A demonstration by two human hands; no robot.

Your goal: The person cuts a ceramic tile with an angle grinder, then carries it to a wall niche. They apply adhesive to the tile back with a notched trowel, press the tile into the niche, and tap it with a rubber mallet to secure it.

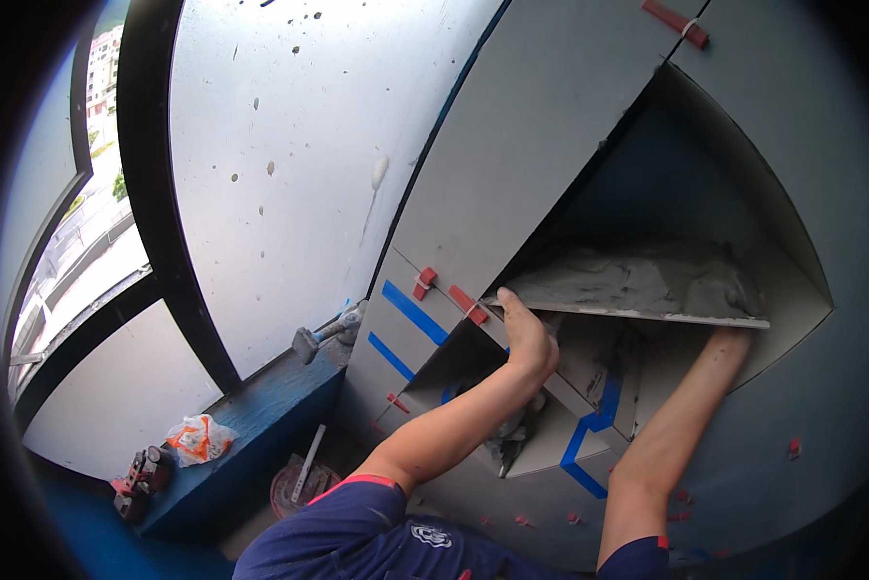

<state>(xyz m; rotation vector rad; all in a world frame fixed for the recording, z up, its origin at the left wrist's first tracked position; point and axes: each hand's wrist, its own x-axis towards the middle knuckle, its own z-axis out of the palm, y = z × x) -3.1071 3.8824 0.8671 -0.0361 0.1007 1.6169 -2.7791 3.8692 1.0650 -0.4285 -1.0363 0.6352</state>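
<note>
A long thin tile (662,316), its top heaped with wet grey mortar (618,280), lies across the opening of a niche (628,184) in the grey tiled wall. At the tile's left end is my left hand (528,338), its thumb up against the edge and its other fingers mostly hidden. Under the right end, my right hand (732,340) bears the tile from below; its fingers are out of sight behind the edge. The mortar surface looks rough and uneven, with a lump toward the right.
Red levelling wedges (468,304) and blue tape (413,311) mark the wall joints. Below the tile are smaller openings with taped edges (581,462). At left, a power tool (326,332) and a plastic bag (201,440) rest on a ledge; a bucket (289,488) stands below.
</note>
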